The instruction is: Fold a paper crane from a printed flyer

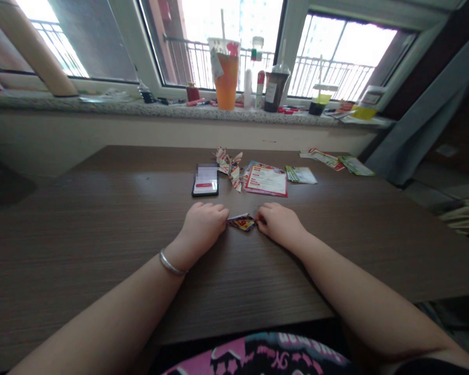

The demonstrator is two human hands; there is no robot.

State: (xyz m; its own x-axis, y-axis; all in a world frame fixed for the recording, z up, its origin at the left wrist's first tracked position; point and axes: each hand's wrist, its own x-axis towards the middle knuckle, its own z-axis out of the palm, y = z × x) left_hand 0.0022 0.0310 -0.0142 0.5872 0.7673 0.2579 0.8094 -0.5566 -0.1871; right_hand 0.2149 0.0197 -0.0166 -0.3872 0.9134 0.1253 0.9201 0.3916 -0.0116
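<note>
A small folded piece of coloured printed paper (241,223) lies on the brown wooden table (101,219) between my two hands. My left hand (204,223), with a silver bracelet on its wrist, has its fingers curled and pinches the paper's left edge. My right hand (278,220) is curled too and pinches the paper's right edge. Both hands rest on the tabletop.
Behind the hands lie a black phone (205,181), several folded paper cranes (230,165), a red-and-white leaflet (266,180) and more leaflets (300,174) toward the right. The windowsill (140,108) holds an orange drink cup (225,78), a dark cup (274,89) and bottles.
</note>
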